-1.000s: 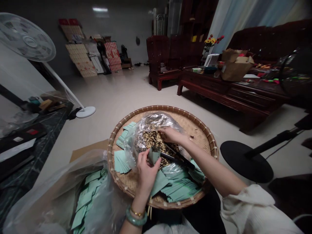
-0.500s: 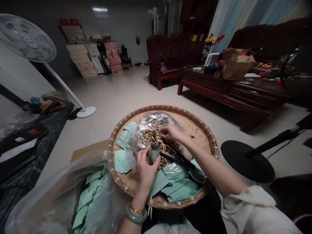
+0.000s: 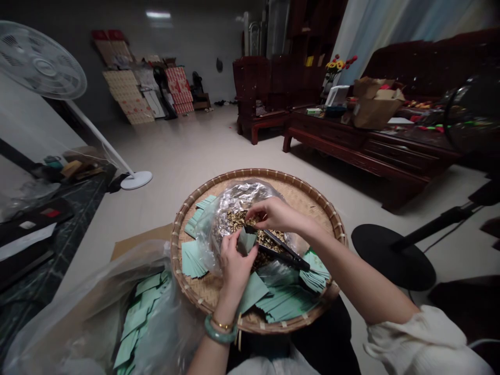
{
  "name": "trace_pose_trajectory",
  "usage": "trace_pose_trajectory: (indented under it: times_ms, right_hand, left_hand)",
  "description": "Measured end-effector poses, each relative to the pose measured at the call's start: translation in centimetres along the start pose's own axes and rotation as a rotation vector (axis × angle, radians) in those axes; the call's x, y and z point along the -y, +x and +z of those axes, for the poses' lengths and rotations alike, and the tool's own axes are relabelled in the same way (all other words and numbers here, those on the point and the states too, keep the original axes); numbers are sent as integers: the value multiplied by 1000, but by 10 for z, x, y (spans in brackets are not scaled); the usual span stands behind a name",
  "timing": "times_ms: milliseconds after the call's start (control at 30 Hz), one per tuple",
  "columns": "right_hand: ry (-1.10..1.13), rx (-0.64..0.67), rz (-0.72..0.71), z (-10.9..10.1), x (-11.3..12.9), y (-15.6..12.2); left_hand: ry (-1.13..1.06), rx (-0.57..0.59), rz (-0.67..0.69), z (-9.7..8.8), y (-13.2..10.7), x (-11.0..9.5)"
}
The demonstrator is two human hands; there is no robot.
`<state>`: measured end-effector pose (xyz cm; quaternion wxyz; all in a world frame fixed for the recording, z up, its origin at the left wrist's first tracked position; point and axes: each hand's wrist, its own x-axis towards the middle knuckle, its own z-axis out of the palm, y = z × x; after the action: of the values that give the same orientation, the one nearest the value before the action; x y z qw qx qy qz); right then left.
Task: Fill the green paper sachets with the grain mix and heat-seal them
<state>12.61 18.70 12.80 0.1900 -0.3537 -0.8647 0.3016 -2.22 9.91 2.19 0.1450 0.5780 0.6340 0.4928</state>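
Note:
My left hand (image 3: 234, 265) pinches a small folded green paper packet (image 3: 247, 241), open at the top. My right hand (image 3: 275, 216) sits over it, fingers on black tongs (image 3: 283, 253) whose tips reach the packet's mouth. Below them a clear plastic bag (image 3: 238, 200) holds a brown and cream dried mix (image 3: 269, 240). The bag rests in a round woven bamboo tray (image 3: 258, 174). Flat green paper sheets (image 3: 194, 259) lie in the tray to the left, and more (image 3: 283, 304) lie near my body.
At lower left, a plastic bag (image 3: 136, 317) holds more green sheets on cardboard (image 3: 140, 242). A dark counter (image 3: 50, 229) lies left, a fan base (image 3: 136, 180) beyond it. A black round stand base (image 3: 392, 257) sits right. A wooden table (image 3: 351, 130) stands ahead.
My right hand has moved left, and the tongs' tips have come up to the packet's mouth. The view has shifted slightly.

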Motion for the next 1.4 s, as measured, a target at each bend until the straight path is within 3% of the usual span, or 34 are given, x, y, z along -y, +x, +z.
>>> trace_pose_trajectory:
  times_ms: [200,367,500,600,733,833,967,1033,1100,1200,1267,1333,1400]
  right_hand:
    - [53,5,-24,5,16,-7]
    - [-35,-17,-56,4,21,-17]
    - [-93,-30,-76,10,15,-20]
    - [15,-105,-68,16,7,-15]
    - [145,4,-104,20,-1,-5]
    - [200,-66,-18,22,-6,1]
    - [262,-232,127,21,-10,0]
    - [232,-315,110,17,-9,-4]
    - [194,-272,19,14,-5,-9]
    - [158,-35,-141,11,0,-15]
    - [158,55,-191,14,-1,-16]
    - [184,33,-181,20,-6,-14]
    - [211,-35,-142,29,-12,-11]
  left_hand:
    - [-9,13,-16,-1,0,-1]
    - [-40,6,-18,-2,-1,1]
    - [-73,21,-6,-3,-2,-1]
    - [-101,33,2,-3,-3,-3]
    - [-127,63,-3,-3,-3,-2]
    - [-162,57,-31,-2,-2,1]
    - [-335,60,-142,-1,-2,5]
    - [-479,119,-248,-2,-1,5]
    - [-638,198,-349,-5,1,3]
    - [-868,333,-441,-13,3,-2]
    - [-1004,429,-505,-18,4,-7]
    - [-1103,486,-575,-22,3,-10]
    - [-1149,472,-625,-22,2,-10]
